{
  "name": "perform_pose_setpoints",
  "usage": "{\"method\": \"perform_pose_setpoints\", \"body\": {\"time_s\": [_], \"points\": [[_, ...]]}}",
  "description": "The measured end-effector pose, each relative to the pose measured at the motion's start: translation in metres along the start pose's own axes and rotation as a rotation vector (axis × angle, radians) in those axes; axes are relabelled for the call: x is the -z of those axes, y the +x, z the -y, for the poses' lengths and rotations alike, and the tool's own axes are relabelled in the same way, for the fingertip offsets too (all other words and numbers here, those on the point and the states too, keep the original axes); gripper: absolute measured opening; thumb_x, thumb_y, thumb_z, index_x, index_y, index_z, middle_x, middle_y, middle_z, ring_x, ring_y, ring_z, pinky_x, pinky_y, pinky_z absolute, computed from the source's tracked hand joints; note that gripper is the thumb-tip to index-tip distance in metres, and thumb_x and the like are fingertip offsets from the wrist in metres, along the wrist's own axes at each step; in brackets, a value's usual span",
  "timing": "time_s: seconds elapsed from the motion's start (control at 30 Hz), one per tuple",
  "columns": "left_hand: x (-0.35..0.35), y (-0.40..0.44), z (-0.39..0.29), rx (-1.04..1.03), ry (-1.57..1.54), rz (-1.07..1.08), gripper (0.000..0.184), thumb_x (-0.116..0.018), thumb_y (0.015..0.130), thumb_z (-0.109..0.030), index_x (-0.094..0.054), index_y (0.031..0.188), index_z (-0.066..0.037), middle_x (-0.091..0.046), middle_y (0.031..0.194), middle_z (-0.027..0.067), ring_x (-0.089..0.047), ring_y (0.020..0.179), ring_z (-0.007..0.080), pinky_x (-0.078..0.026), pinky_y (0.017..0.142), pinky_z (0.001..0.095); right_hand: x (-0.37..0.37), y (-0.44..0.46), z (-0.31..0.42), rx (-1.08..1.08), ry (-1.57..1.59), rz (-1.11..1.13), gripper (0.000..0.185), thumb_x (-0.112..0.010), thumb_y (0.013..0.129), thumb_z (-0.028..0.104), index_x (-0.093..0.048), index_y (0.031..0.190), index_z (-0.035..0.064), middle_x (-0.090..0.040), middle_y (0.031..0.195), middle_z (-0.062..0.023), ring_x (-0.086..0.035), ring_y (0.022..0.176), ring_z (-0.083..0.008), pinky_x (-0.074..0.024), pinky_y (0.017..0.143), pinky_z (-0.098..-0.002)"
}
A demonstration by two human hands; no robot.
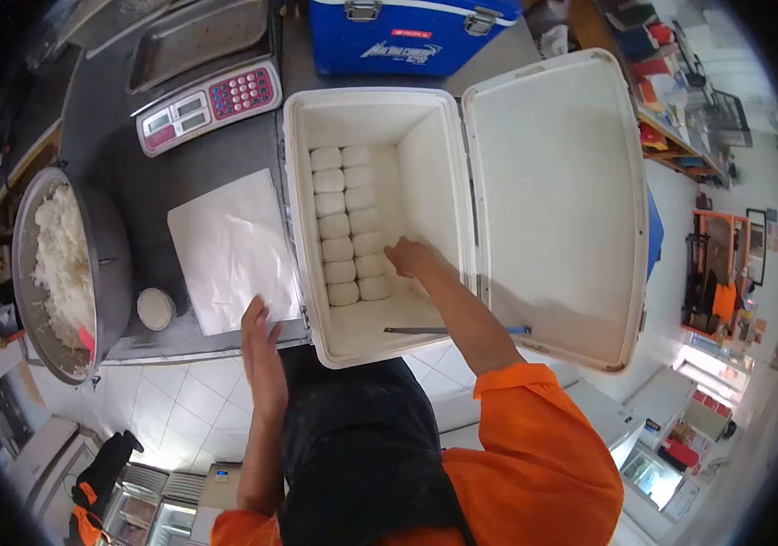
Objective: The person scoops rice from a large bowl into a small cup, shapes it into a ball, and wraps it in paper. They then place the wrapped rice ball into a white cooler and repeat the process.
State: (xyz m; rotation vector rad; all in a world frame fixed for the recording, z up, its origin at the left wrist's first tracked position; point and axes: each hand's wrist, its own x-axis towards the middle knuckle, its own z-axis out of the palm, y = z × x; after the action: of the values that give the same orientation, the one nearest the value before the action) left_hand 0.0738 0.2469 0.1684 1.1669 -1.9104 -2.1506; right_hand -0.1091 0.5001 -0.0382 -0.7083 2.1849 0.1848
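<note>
My right hand (414,258) reaches into a white-lined cooler box (434,164). Its index finger is stretched toward a row of white, rounded packets (363,220), at or very near their side; nothing shows in its grip. The packets lie in two columns along the box's left part; what they contain is hidden. My left hand (264,355) is held at the front edge of a stack of white paper sheets (230,246), fingers stretched and slightly apart. I cannot tell whether it touches the sheets.
The cooler's lid (557,200) hangs open to the right, a strap (457,330) crossing near the front. Left stand a large pot of white rice (61,264), a small round container (156,309) and a scale (212,106). A blue cooler (407,45) stands behind.
</note>
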Motion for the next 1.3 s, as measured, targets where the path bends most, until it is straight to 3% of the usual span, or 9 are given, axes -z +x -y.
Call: {"method": "perform_pose_setpoints", "body": {"time_s": [0.27, 0.63, 0.7, 0.8, 0.83, 0.93, 1.07, 1.2, 1.3], "points": [[0.044, -0.060, 0.047, 0.321, -0.176, -0.334, 0.052, -0.045, 0.100, -0.034, -0.045, 0.141, -0.001, -0.052, 0.133, 0.0124, -0.048, 0.124, 0.0233, -0.038, 0.105, 0.0430, -0.082, 0.067, -0.032, 0.324, 0.171, 0.204, 0.041, -0.078, 0.074, 0.013, -0.069, 0.114, 0.0078, -0.068, 0.114, -0.0125, -0.062, 0.110, -0.0315, -0.0520, 0.091, -0.0414], [0.069, -0.063, 0.069, 0.331, -0.373, -0.209, 0.044, -0.042, 0.101, -0.025, -0.045, 0.138, 0.000, -0.053, 0.130, 0.0164, -0.051, 0.124, 0.0263, -0.044, 0.101, 0.0418, -0.081, 0.050, -0.022, 0.199, -0.057, 0.281, 0.037, -0.071, 0.080, 0.028, -0.072, 0.106, 0.0022, -0.068, 0.110, -0.0183, -0.065, 0.104, -0.0352, -0.0517, 0.091, -0.0442], [0.087, -0.047, 0.082, 0.246, -0.234, -0.243, 0.046, -0.049, 0.099, -0.027, -0.046, 0.136, 0.001, -0.055, 0.128, 0.0147, -0.054, 0.119, 0.0250, -0.046, 0.098, 0.0404, -0.086, 0.069, -0.029, 0.203, 0.032, 0.120, 0.040, -0.071, 0.079, 0.031, -0.070, 0.103, -0.0012, -0.067, 0.111, -0.0198, -0.064, 0.105, -0.0368, -0.0505, 0.092, -0.0463], [0.124, -0.007, 0.098, 0.115, -0.249, -0.493, 0.050, -0.064, 0.094, -0.023, -0.047, 0.132, 0.004, -0.058, 0.120, 0.0133, -0.056, 0.112, 0.0207, -0.046, 0.093, 0.0351, 0.014, 0.025, -0.008, 0.054, 0.176, -0.294, 0.033, -0.060, 0.091, 0.034, -0.071, 0.092, 0.0030, -0.067, 0.103, -0.0220, -0.064, 0.097, -0.0391, -0.0485, 0.087, -0.0494], [0.143, 0.017, 0.120, 0.023, 0.014, -0.617, 0.055, -0.070, 0.091, -0.021, -0.044, 0.132, 0.005, -0.056, 0.122, 0.0155, -0.055, 0.111, 0.0216, -0.046, 0.094, 0.0347, 0.062, -0.005, 0.018, 0.066, 0.224, -0.473, 0.032, -0.060, 0.092, 0.033, -0.071, 0.092, 0.0037, -0.068, 0.101, -0.0209, -0.065, 0.093, -0.0374, -0.0505, 0.083, -0.0474], [0.166, 0.072, 0.123, -0.243, 0.432, -0.936, 0.095, -0.085, 0.075, -0.034, -0.031, 0.136, 0.014, -0.042, 0.135, 0.0285, -0.044, 0.125, 0.0363, -0.038, 0.104, 0.0442, 0.153, -0.076, 0.085, 0.165, 0.559, -0.905, 0.022, -0.062, 0.094, 0.022, -0.070, 0.097, 0.0023, -0.070, 0.098, -0.0161, -0.067, 0.090, -0.0330, -0.0528, 0.079, -0.0410], [0.193, 0.125, 0.103, -0.386, 0.694, -0.928, 0.112, -0.090, 0.066, -0.032, -0.022, 0.141, 0.017, -0.030, 0.143, 0.0310, -0.031, 0.133, 0.0442, -0.026, 0.113, 0.0492, 0.180, -0.119, 0.181, 0.192, 0.715, -1.031, 0.014, -0.065, 0.092, 0.014, -0.070, 0.096, 0.0022, -0.069, 0.092, -0.0129, -0.068, 0.084, -0.0256, -0.0531, 0.073, -0.0347], [0.223, 0.154, 0.109, -0.384, 0.633, -0.709, 0.106, -0.088, 0.062, -0.022, -0.025, 0.141, 0.013, -0.034, 0.141, 0.0296, -0.033, 0.133, 0.0435, -0.029, 0.113, 0.0470, 0.137, -0.093, 0.260, 0.251, 1.042, -0.744, 0.013, -0.063, 0.094, 0.014, -0.070, 0.095, 0.0023, -0.069, 0.092, -0.0081, -0.067, 0.082, -0.0175, -0.0537, 0.069, -0.0304], [0.222, 0.145, 0.098, -0.391, 0.799, -0.628, 0.099, -0.087, 0.062, -0.019, -0.031, 0.137, 0.010, -0.038, 0.139, 0.0286, -0.039, 0.130, 0.0426, -0.032, 0.111, 0.0461, 0.088, -0.051, 0.314, 0.153, 1.507, -0.313, 0.030, -0.059, 0.098, 0.027, -0.065, 0.111, 0.0008, -0.068, 0.103, -0.0097, -0.065, 0.091, -0.0149, -0.0545, 0.077, -0.0314]]}}
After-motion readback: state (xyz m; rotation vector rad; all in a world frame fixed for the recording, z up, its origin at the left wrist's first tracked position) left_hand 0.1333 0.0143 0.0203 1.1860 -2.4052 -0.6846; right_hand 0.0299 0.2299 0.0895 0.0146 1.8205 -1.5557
